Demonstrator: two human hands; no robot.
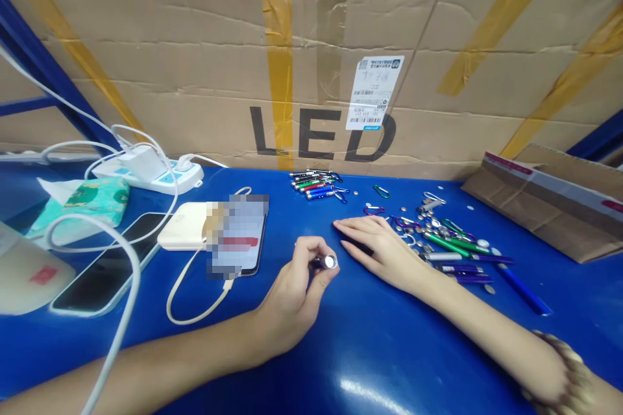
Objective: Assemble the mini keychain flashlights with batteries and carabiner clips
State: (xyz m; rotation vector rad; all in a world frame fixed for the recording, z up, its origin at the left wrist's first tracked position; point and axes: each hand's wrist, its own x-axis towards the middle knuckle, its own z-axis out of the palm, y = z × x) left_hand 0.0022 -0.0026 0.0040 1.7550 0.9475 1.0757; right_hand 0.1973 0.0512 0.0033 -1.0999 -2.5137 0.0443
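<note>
My left hand (289, 292) is shut around a small metal penlight (327, 262) on the blue table (370, 363), with its silver end showing past the fingers. To the right, my right hand (374, 249) lies flat on the table, its fingers over a dark slim object (357, 245) that is mostly hidden. Scattered beyond that hand are coloured metal penlights (452, 248), small carabiners (382, 191) and button cells (403, 209). A tight bunch of similar penlights (314, 183) lies farther back.
Left of my hands are a phone with a blurred screen (238, 233), a cream power bank (182, 227), a second phone (107, 266), a tissue pack (80, 207) and a power strip (150, 172) with white cables. Cardboard (545, 201) lies at the right, and a large carton (311, 45) stands behind.
</note>
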